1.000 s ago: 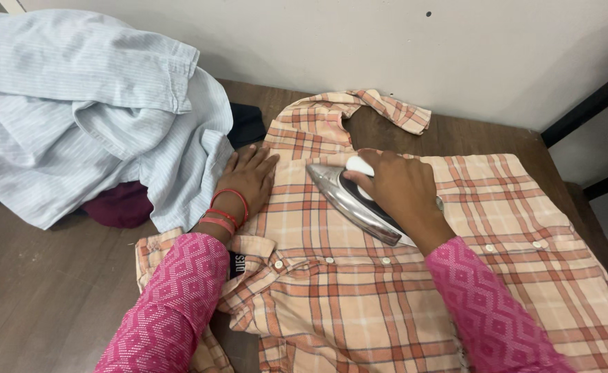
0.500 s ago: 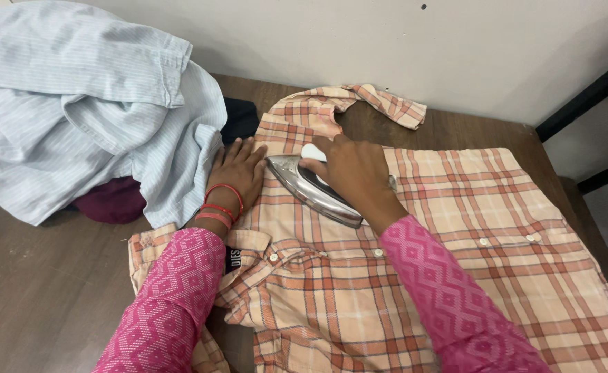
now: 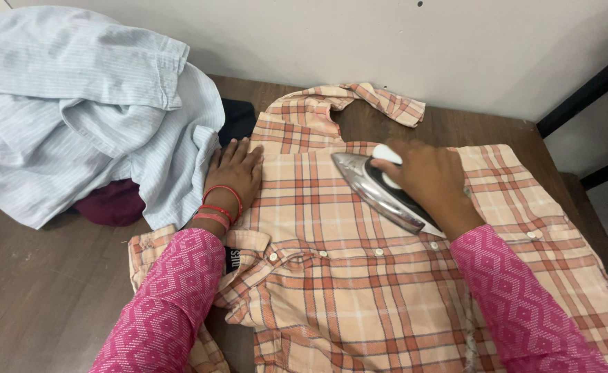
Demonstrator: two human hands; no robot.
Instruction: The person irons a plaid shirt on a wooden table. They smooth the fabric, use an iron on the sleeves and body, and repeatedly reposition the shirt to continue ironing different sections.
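Observation:
A peach plaid shirt (image 3: 331, 276) lies spread flat on a brown wooden table (image 3: 34, 304). My right hand (image 3: 431, 183) grips the handle of a silver iron (image 3: 376, 193), whose soleplate rests on the shirt just below the collar (image 3: 345, 103), tip pointing up-left. My left hand (image 3: 235, 173), with red bangles at the wrist, lies flat with fingers apart on the shirt's left edge, beside the pale blue clothes. Both arms wear pink patterned sleeves.
A heap of pale blue striped garments (image 3: 76, 110) fills the table's upper left, with a maroon cloth (image 3: 114, 204) under it. A white wall (image 3: 387, 41) stands behind. The table's right edge and a dark frame (image 3: 594, 76) lie at the right.
The iron and my right hand slid left across the shirt's upper part, then back toward the middle. My left hand stayed flat on the shirt's left edge.

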